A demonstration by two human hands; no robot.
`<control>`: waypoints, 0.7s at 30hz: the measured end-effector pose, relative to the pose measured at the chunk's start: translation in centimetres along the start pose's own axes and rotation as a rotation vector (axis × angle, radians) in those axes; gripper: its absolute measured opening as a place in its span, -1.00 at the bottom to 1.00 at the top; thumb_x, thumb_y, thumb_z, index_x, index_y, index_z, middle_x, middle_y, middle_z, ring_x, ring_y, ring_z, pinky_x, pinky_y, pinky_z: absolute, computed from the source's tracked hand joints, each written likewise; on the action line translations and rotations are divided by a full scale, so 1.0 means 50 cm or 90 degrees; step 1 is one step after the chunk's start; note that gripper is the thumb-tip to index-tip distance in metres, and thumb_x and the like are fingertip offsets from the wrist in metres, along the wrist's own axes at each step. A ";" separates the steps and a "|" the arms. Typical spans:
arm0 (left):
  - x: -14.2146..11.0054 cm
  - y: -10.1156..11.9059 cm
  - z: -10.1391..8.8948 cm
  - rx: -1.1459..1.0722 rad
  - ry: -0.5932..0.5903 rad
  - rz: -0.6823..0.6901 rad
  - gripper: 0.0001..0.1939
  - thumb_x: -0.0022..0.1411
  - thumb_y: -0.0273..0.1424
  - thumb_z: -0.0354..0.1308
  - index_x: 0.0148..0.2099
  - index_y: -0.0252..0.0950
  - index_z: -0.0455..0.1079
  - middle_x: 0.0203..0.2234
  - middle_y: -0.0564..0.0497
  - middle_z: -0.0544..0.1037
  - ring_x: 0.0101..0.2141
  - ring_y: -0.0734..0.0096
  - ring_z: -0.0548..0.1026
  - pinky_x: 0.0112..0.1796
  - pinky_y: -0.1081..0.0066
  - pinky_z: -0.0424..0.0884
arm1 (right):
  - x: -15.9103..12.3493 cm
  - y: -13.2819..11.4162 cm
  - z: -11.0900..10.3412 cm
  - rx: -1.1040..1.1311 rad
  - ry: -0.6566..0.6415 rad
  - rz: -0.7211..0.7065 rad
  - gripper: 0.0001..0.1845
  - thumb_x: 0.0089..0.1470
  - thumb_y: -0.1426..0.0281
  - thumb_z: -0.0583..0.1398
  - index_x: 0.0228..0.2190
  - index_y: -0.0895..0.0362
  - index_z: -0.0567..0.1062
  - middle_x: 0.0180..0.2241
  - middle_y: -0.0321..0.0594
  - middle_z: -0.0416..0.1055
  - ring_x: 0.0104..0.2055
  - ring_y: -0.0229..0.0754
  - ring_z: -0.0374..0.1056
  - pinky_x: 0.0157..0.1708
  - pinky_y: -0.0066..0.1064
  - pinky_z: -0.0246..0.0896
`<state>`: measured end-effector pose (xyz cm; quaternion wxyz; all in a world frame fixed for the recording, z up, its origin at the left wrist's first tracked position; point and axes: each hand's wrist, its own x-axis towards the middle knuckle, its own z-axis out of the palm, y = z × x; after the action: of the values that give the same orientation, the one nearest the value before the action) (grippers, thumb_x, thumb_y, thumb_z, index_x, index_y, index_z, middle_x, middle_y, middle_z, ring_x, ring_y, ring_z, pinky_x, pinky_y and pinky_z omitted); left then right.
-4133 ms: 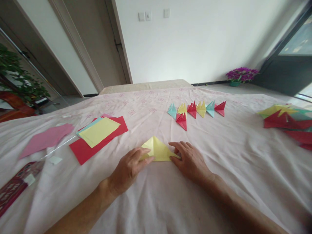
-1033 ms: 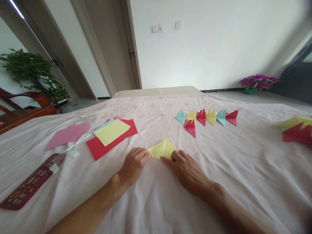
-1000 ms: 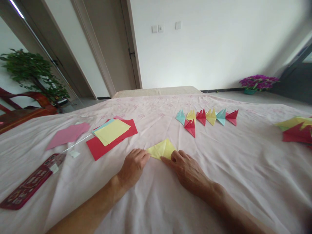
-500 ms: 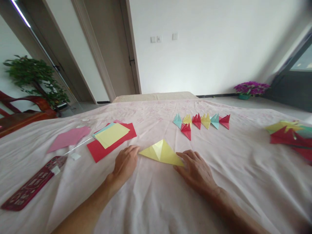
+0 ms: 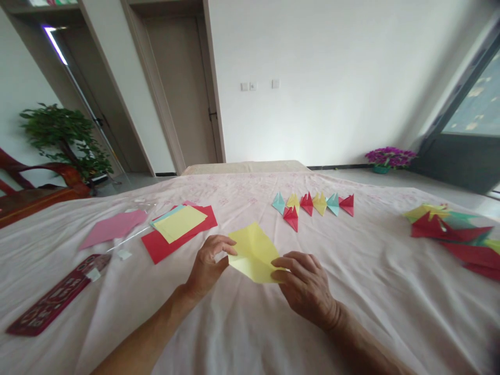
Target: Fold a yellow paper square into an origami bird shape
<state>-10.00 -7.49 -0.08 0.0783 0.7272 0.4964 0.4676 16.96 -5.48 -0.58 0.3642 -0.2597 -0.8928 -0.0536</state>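
A creased yellow paper sheet (image 5: 253,252) is lifted slightly off the pink cloth in front of me. My left hand (image 5: 208,265) pinches its left edge between thumb and fingers. Its lower right corner is pinched by my right hand (image 5: 307,289). The sheet looks partly unfolded, with fold lines across it.
A stack of red, yellow and blue sheets (image 5: 178,227) lies left of my hands, pink sheets (image 5: 113,227) further left, a dark red box (image 5: 50,302) near the left edge. A row of small folded paper pieces (image 5: 312,204) sits beyond; more folded paper (image 5: 453,232) lies at right.
The yellow paper was a flat triangle pressed on the cloth; now it is opened out and raised between both hands. The camera has tilted up a little.
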 end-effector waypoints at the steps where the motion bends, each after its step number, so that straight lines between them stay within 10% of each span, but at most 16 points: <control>1: -0.005 0.003 -0.005 -0.032 0.012 -0.001 -0.95 0.21 -0.46 0.17 -0.33 -0.23 0.43 -0.17 -0.06 0.54 -0.03 0.21 0.43 0.00 0.15 0.36 | -0.001 0.000 -0.003 -0.003 0.002 -0.014 -0.80 0.14 0.53 0.14 -0.25 0.01 0.48 -0.14 -0.26 0.52 -0.09 -0.11 0.31 -0.16 -0.24 0.10; 10: -0.033 0.059 -0.021 -0.186 0.091 0.009 -0.94 0.20 -0.38 0.20 -0.30 -0.24 0.41 0.10 -0.13 0.37 0.19 0.11 0.26 0.13 0.08 0.27 | -0.001 -0.033 -0.041 0.056 0.041 -0.127 -0.62 0.13 0.57 0.12 -0.02 0.07 0.40 -0.02 -0.07 0.45 -0.07 -0.08 0.37 -0.17 -0.24 0.27; 14: -0.041 0.099 -0.019 -0.365 0.211 -0.103 -0.60 0.14 -0.31 0.27 0.03 -0.20 0.37 0.21 -0.13 0.24 0.19 0.07 0.24 0.12 0.11 0.28 | -0.016 -0.067 -0.052 0.084 0.141 -0.099 -0.70 0.13 0.54 0.17 -0.10 0.06 0.45 -0.07 -0.08 0.45 -0.06 -0.07 0.37 -0.16 -0.24 0.32; 21: -0.073 0.181 -0.012 -0.709 0.077 -0.374 -0.46 0.16 -0.21 0.22 0.18 -0.19 0.30 0.06 -0.14 0.47 0.12 0.02 0.35 0.04 0.12 0.34 | -0.048 -0.116 -0.071 0.070 0.149 -0.104 -0.69 0.11 0.56 0.19 -0.09 0.11 0.45 -0.06 -0.04 0.45 -0.06 -0.05 0.35 -0.15 -0.21 0.33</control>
<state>-4.84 -15.12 3.29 0.5422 0.3833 0.3607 0.6550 17.66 -12.49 0.93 0.4737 -0.1578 -0.8641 -0.0636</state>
